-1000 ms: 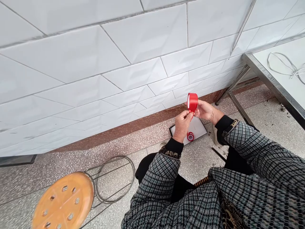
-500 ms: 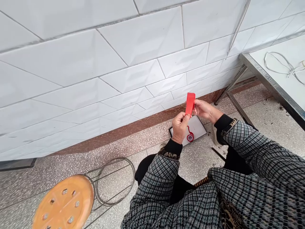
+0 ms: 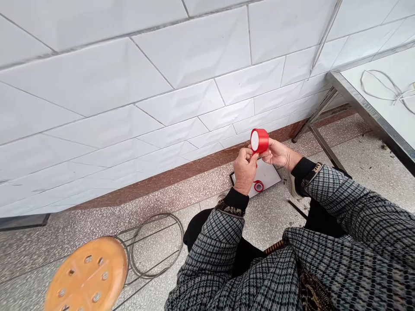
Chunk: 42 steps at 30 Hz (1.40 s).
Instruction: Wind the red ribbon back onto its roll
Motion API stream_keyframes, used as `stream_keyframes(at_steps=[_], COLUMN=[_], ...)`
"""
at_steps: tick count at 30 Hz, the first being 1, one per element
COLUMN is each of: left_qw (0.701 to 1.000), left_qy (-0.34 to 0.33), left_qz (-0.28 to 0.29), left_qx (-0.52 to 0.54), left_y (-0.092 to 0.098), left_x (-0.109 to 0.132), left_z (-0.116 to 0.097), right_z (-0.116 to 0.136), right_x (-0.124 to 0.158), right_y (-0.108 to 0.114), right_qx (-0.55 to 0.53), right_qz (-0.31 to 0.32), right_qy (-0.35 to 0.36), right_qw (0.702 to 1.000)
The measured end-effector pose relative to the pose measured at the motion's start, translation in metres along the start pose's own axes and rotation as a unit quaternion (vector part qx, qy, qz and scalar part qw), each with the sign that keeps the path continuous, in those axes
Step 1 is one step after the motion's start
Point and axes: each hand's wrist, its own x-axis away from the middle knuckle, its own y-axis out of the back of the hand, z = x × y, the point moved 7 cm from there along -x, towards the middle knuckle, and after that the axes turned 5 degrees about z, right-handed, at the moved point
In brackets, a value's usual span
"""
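A red roll of ribbon or tape [image 3: 260, 140] is held up in front of the white tiled wall. My right hand [image 3: 279, 153] grips the roll from the right. My left hand [image 3: 245, 169] pinches the roll's loose red end just below it. Under the hands, a white board with a dark edge [image 3: 271, 175] lies on the floor. A smaller red roll [image 3: 258, 186] rests on that board.
An orange round stool [image 3: 86, 277] with a wire frame stands at the lower left. A metal-edged table [image 3: 372, 110] with white cord on it is at the right, its legs against the wall. Speckled floor carries bits of debris.
The red roll has turned in my hands, from edge-on half a second ago to showing its open face now. My left hand has stayed pinched on the loose end.
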Motion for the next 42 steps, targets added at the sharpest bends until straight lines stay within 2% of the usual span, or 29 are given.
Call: stream_keyframes(at_steps=[4,9,14,18,22,25,29,31,34,37,42], left_qw=[1.0,0.998,0.992,0.99,0.98,0.96,0.936,0.938,0.955,0.97,0.974], left_qy=[-0.022,-0.052,-0.043,-0.035,-0.001,0.043,0.078,0.083,0.071,0.041,-0.016], left_qz=[-0.004,0.04,0.119,0.129,0.157,0.219,0.284,0.279,0.223,0.167,0.136], left_qx=[-0.005,-0.005,0.021,0.045,0.123,0.172,0.193,0.191,0.184,0.171,0.182], left_y=[0.0,-0.003,-0.005,-0.002,-0.002,-0.004,-0.003,-0.002,0.0,0.005,0.009], left_x=[0.001,-0.002,-0.008,-0.012,-0.013,-0.011,-0.007,-0.006,-0.008,-0.01,-0.009], left_z=[0.002,-0.001,-0.004,0.0,0.008,0.009,0.007,0.007,0.01,0.011,0.005], right_z=[0.0,0.004,0.002,-0.004,-0.004,0.011,0.032,0.04,0.053,0.062,0.072], right_x=[0.002,0.006,0.008,0.008,0.009,0.014,0.021,0.021,0.022,0.023,0.027], right_y=[-0.004,0.001,0.007,0.002,-0.002,-0.003,-0.006,-0.005,-0.002,0.002,0.008], right_qx=[0.005,0.03,0.009,0.028,0.116,0.223,0.37,0.418,0.44,0.441,0.447], right_qz=[0.021,0.01,0.003,0.038,0.044,0.031,0.031,0.011,-0.044,-0.091,-0.14], right_qy=[-0.013,-0.016,-0.03,-0.025,0.003,0.082,0.157,0.185,0.236,0.254,0.276], right_qw=[1.0,0.999,0.999,0.999,0.992,0.971,0.915,0.889,0.865,0.856,0.839])
